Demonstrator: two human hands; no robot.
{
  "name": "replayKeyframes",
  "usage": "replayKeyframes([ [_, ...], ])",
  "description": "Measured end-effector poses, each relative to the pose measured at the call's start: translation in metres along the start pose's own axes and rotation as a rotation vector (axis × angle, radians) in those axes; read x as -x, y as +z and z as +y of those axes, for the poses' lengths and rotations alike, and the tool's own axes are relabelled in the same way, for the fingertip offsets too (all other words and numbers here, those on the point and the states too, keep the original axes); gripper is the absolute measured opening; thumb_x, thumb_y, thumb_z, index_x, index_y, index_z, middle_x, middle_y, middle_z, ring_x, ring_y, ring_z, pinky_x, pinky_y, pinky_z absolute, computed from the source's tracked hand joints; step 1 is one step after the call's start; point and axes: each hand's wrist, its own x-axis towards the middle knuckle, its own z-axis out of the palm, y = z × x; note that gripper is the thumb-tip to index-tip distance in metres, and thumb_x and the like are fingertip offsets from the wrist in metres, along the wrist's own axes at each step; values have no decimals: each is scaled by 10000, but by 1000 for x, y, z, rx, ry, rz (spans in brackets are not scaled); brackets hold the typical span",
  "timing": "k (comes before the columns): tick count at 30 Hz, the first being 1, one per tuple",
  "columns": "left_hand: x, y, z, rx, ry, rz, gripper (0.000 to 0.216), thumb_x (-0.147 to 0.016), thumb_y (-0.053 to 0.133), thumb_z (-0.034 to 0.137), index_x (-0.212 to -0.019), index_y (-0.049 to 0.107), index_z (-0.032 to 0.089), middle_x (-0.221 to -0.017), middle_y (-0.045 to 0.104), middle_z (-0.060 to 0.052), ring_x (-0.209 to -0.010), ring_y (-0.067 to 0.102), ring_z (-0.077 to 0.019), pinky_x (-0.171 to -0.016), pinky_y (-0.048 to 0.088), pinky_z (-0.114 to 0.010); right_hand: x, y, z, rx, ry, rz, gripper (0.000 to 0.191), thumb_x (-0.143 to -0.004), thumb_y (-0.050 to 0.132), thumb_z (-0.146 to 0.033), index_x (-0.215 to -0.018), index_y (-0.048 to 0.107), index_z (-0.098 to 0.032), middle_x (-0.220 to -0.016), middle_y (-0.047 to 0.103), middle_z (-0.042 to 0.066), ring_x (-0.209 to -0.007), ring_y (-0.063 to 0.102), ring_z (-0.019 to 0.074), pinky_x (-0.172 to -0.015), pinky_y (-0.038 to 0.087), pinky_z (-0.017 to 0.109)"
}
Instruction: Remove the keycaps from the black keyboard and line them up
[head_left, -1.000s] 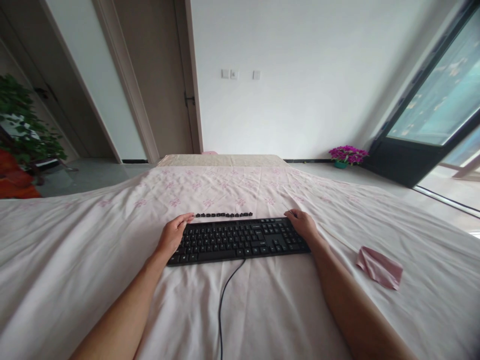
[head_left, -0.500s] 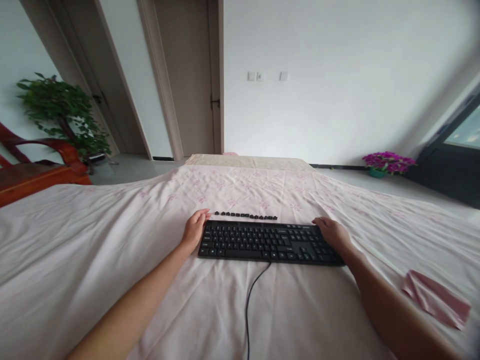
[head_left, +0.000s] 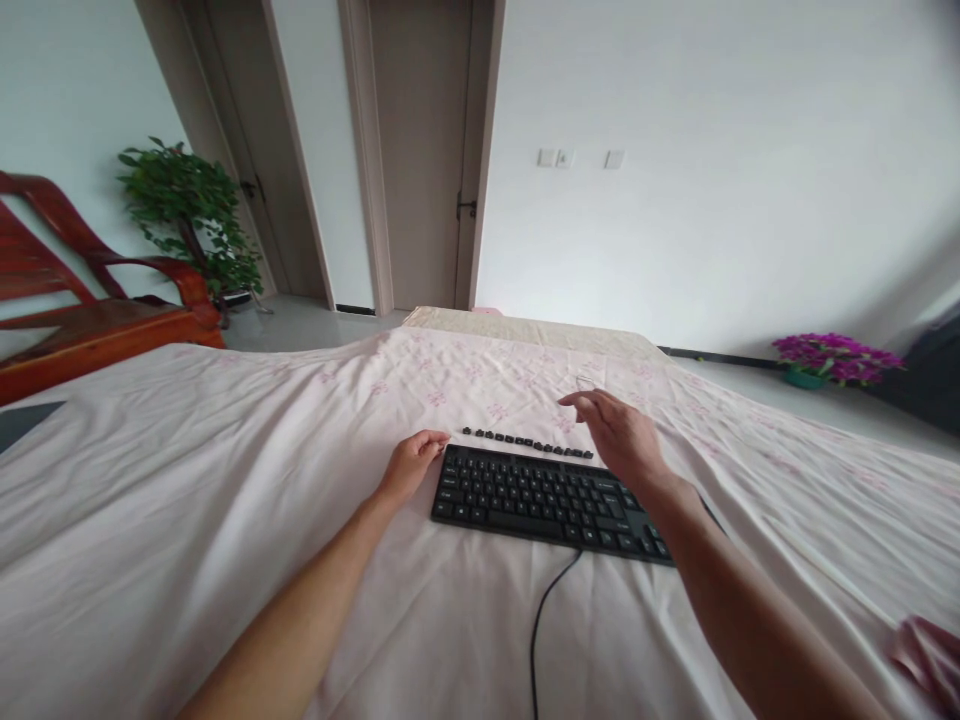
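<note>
A black keyboard [head_left: 525, 497] lies on the cloth, its right end partly hidden under my right forearm. Just beyond its back edge runs a row of several small black keycaps [head_left: 529, 443]. My left hand [head_left: 411, 467] rests beside the keyboard's back left corner, fingers stretched toward it; whether the tips touch it is hard to tell. Raised over the keyboard's right part is my right hand [head_left: 621, 437], open and holding nothing visible, with the index finger pointing left above the right end of the keycap row.
A pale floral cloth [head_left: 300, 480] with creases covers the surface. The keyboard's cable [head_left: 535, 630] runs toward me. A pink cloth [head_left: 926, 655] lies at the right. Beyond are a wooden chair [head_left: 142, 290], a green plant [head_left: 187, 215] and purple flowers [head_left: 836, 357].
My right hand has left the keyboard's right end and moved up and left over it. My left hand stays by the left corner. The view has turned slightly left.
</note>
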Motion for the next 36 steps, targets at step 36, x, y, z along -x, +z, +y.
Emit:
replayKeyframes([
  [36, -2, -10, -2, -166, 123, -82, 243, -795, 546, 239, -973, 704, 196, -984, 694, -54, -939, 621, -195, -898, 461, -322, 5, 148, -81, -292, -289, -167, 260, -955, 400, -331, -950, 634, -217, -912, 659, 46, -850, 614, 167, -806, 447, 268],
])
